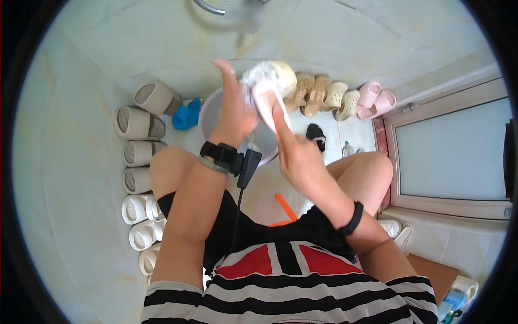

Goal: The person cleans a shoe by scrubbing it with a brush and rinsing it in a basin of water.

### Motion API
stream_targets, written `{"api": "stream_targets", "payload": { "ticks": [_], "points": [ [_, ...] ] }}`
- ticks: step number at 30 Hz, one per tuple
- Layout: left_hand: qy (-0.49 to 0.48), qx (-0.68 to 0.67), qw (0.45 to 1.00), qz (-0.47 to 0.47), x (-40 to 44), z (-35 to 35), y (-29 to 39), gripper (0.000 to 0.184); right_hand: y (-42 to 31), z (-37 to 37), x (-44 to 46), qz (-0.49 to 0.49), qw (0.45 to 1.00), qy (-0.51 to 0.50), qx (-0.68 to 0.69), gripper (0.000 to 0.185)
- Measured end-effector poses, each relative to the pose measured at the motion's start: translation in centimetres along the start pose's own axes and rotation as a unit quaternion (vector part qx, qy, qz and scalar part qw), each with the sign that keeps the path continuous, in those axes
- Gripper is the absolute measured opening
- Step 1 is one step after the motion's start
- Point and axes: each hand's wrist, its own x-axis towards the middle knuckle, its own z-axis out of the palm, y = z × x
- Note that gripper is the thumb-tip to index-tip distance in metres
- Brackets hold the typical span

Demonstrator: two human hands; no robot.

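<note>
Over a pale round basin [209,120] my right hand [294,148] grips a light pink brush or slipper-like object [268,107], whose exact kind I cannot make out. Its far end meets white suds on a cream shoe [283,79]. Just left of it is my left hand [236,110], thumb raised and the other fingers blurred beside the suds. What touches those fingers is too smeared to tell. A black band with a cabled device is on my left wrist, and a black band is on my right.
Beige and white slippers [133,123] line the left wall. Blue shoes [186,114], tan clogs [318,94], pink slippers [376,101] and a black shoe [316,136] surround the basin. A tap [209,7] is above; a framed door [450,148] stands right.
</note>
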Motion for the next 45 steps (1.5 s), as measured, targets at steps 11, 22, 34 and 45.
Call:
{"api": "stream_targets", "payload": {
  "ticks": [11,22,34,45],
  "points": [
    [0.084,-0.025,0.996,-0.021,-1.8,1.8,2.9,0.114,6.9,0.6,3.7,0.055,0.927,0.192,0.316,0.045],
    [0.032,-0.113,0.993,0.007,-1.0,-0.3,2.4,0.113,6.3,8.1,-0.2,0.295,0.544,-0.015,0.786,0.048],
    [-0.045,0.266,0.961,-0.051,-0.9,1.2,2.5,0.082,9.6,1.6,0.2,0.331,0.609,-0.143,0.707,0.051],
    [0.024,0.104,0.994,-0.008,1.7,-0.9,-0.6,0.105,5.4,-0.5,2.7,0.102,0.977,0.123,0.144,0.047]
  ]
}}
